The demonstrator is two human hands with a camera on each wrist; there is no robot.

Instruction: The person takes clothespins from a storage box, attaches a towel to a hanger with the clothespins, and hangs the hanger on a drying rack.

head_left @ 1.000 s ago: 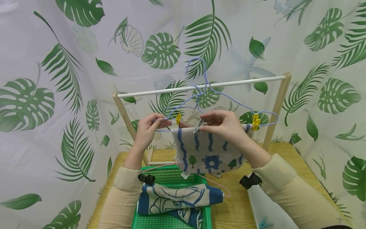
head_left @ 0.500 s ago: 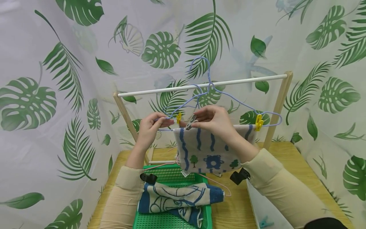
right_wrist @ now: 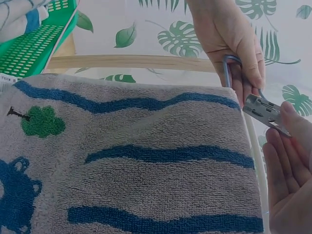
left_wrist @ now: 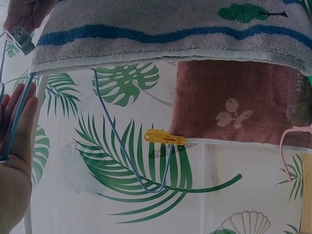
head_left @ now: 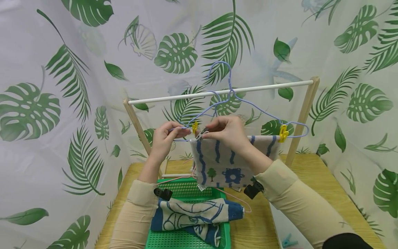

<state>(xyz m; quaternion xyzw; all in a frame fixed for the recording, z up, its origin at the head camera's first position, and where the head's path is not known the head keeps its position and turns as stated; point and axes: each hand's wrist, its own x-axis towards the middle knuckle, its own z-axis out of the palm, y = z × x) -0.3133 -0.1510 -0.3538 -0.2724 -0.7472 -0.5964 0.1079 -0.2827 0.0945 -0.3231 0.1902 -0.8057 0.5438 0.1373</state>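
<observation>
My left hand [head_left: 163, 140] pinches the left end of a blue wire hanger [head_left: 258, 106] that hangs from the white rod. Draped over the hanger's lower bar is a grey towel [head_left: 230, 160] with blue wavy stripes and small green trees. Between thumb and fingers, my right hand [head_left: 228, 133] holds a grey clothespin [right_wrist: 263, 111], its tip right at the towel's upper left corner. A yellow clothespin [head_left: 283, 134] sits at the towel's upper right corner. Behind, a brown towel [left_wrist: 239, 102] hangs on a second blue hanger, with another yellow clothespin [left_wrist: 165, 137] on its edge.
The rack has wooden legs [head_left: 303, 121] and a white rod [head_left: 267, 87]. Below stands a green basket [head_left: 227, 238] with a blue and white towel [head_left: 199, 212] across it. A pink hanger [head_left: 239, 200] lies alongside. At right, a white box [head_left: 278, 221] holds a teal clothespin [head_left: 290, 240].
My right hand has moved left along the towel's top edge with the grey clothespin, to the left corner. The hanger has shifted slightly right; my left hand keeps its grip.
</observation>
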